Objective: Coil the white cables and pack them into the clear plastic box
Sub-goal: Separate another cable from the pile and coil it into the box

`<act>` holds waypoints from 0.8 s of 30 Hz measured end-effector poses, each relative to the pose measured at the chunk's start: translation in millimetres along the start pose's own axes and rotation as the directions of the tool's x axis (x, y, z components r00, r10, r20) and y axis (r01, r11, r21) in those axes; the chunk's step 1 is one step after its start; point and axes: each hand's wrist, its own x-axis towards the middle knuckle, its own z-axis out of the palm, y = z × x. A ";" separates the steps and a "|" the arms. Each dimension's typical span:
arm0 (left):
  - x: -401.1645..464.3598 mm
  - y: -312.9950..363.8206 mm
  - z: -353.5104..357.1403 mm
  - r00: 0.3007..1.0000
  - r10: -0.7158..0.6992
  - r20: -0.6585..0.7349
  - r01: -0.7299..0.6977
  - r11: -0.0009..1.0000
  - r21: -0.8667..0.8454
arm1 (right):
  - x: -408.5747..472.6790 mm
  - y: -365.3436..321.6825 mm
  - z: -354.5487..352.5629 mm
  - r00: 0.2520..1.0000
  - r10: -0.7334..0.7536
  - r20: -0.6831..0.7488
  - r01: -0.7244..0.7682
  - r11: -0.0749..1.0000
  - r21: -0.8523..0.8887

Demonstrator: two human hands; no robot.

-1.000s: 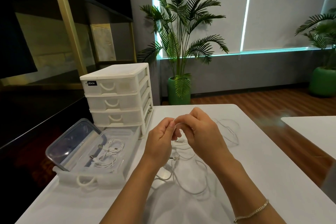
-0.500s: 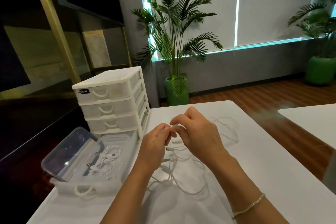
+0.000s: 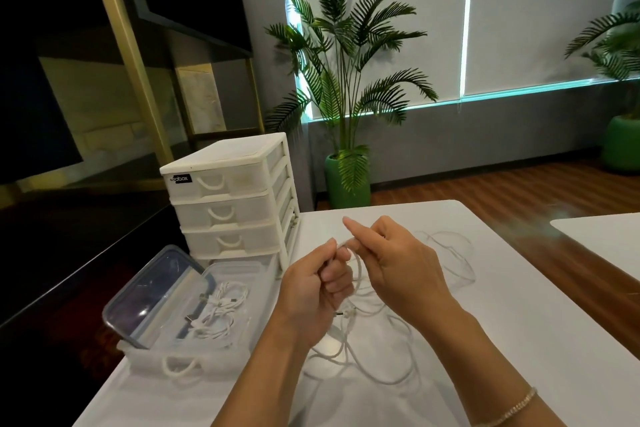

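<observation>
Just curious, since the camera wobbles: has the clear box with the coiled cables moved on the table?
No. The box sits just in front of the drawer unit, same as before; only the camera shifted.

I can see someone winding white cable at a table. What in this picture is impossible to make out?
- Head view: how many turns of white cable the left hand holds; its curled fingers hide them.
- How many coiled cables lie in the clear plastic box; they overlap.
- The drawer unit contents; its fronts are frosted.
- The right hand fingertips; its back covers them.
</observation>
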 end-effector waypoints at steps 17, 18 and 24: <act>2.1 2.7 0.0 0.998 0.058 -0.005 -0.054 0.890 -0.453 | -5.6 -3.8 0.5 0.995 0.022 0.095 -0.013 0.995 -0.100; 2.8 2.3 -0.6 0.998 0.063 -0.016 -0.064 0.893 -0.446 | -6.0 -4.7 0.7 0.995 0.028 0.094 -0.018 0.994 -0.106; 3.7 1.1 -1.9 0.994 0.080 -0.077 -0.105 0.901 -0.421 | -7.0 -9.4 2.1 0.994 0.030 0.106 -0.018 0.993 -0.114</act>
